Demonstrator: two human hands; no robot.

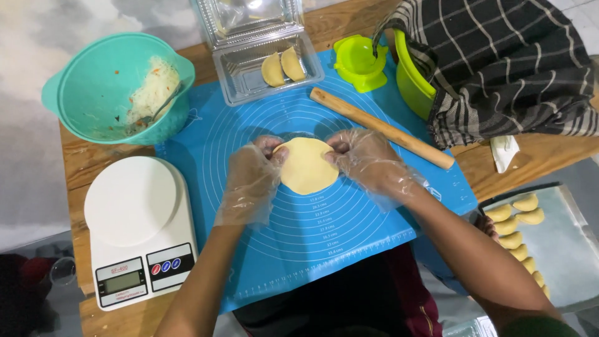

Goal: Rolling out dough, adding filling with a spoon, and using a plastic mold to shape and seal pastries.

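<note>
At centre frame over the blue mat (349,224), thin dough round (306,165) pinched at opposite edges by gloved left hand (249,181) and right hand (368,159) — soft, light, floppy, tear-prone, best supported at the rim.

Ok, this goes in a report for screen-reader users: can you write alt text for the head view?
Two gloved hands, left hand and right hand, hold a flat round of dough over a blue mat. Around it lie a rolling pin, a white scale and a teal bowl.

Green bowl (413,78) under checked cloth (499,62)
</note>
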